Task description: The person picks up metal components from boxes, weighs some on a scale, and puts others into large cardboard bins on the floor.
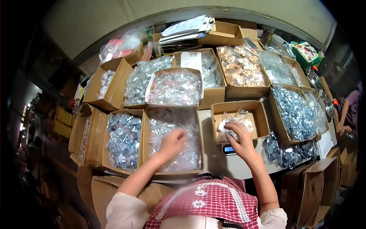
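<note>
In the head view, the right hand (243, 141) reaches over the near edge of the small box (261, 116), its fingers on the parts bags (246, 115) inside; thumb and fingertips stand apart, and whether its grip clamps a bag I cannot tell. The small box sits on the scale (228, 149), whose lit blue display shows below the near wall. The left hand (173, 144) is over the large box (201, 162) of clear bags (186, 157), its fingers curled in; whether the grip is closed on anything cannot be told. Left of that box stands a carton of bluish bags (124, 139). Behind, a white tray (200, 100) of silver bags stands between other filled cartons, with copper-coloured bags (244, 66) farther right. Dark bags (288, 152) lie at the right of the surface (213, 162), papers (187, 27) lie at the back, and another person's arm (344, 110) shows at the far right.
</note>
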### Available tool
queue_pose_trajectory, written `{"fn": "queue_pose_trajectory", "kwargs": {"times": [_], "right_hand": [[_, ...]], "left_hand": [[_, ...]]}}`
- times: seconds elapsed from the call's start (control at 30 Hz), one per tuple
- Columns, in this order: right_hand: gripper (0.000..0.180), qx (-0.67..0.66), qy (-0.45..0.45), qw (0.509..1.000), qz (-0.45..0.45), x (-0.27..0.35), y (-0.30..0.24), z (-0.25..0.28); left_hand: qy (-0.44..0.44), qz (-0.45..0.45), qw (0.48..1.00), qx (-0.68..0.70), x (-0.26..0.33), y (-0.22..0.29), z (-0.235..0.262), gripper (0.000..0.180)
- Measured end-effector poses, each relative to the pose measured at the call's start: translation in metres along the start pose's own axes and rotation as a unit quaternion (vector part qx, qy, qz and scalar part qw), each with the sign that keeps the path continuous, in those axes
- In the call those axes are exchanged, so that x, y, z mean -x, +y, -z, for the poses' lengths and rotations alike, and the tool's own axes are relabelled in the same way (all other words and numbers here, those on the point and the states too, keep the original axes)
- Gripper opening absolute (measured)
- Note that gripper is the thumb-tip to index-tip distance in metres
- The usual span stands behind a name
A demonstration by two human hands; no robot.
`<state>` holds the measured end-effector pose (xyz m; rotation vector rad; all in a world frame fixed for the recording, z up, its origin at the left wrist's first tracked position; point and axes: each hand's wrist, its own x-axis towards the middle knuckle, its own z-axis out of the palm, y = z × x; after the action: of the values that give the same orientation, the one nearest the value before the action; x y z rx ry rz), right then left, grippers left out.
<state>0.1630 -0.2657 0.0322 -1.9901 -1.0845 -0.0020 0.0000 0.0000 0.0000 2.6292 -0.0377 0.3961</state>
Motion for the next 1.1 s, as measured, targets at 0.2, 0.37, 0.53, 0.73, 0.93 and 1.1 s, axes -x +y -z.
{"fn": "queue_pose_trajectory", "kwargs": {"times": [0.2, 0.37, 0.53, 0.73, 0.93, 1.1], "right_hand": [[0.04, -0.363, -0.169, 0.904, -0.146, -0.003, -0.054, -0.031], [0.028, -0.4, -0.123, 0.885, -0.203, -0.002, -0.067, -0.039], [0.04, -0.098, 0.192, 0.976, 0.01, -0.015, -0.027, 0.012], [0.031, 0.066, 0.086, 0.994, -0.021, 0.013, 0.003, -0.011], [0.023, 0.004, 0.074, 0.997, 0.01, -0.003, -0.02, -0.02], [0.021, -0.099, 0.033, 0.993, -0.055, -0.013, -0.041, -0.019]], "left_hand": [[-0.023, 0.253, 0.793, 0.553, -0.008, 0.048, 0.036, 0.011], [-0.053, 0.247, 0.755, 0.606, 0.008, 0.049, 0.046, 0.013], [0.11, 0.253, 0.88, 0.387, 0.027, -0.009, 0.084, 0.015], [0.214, 0.331, 0.919, -0.024, 0.065, -0.152, 0.082, 0.015], [0.139, 0.28, 0.948, -0.052, 0.044, -0.168, 0.077, 0.007], [0.288, 0.313, 0.819, 0.385, 0.052, -0.147, 0.098, 0.01]]}}
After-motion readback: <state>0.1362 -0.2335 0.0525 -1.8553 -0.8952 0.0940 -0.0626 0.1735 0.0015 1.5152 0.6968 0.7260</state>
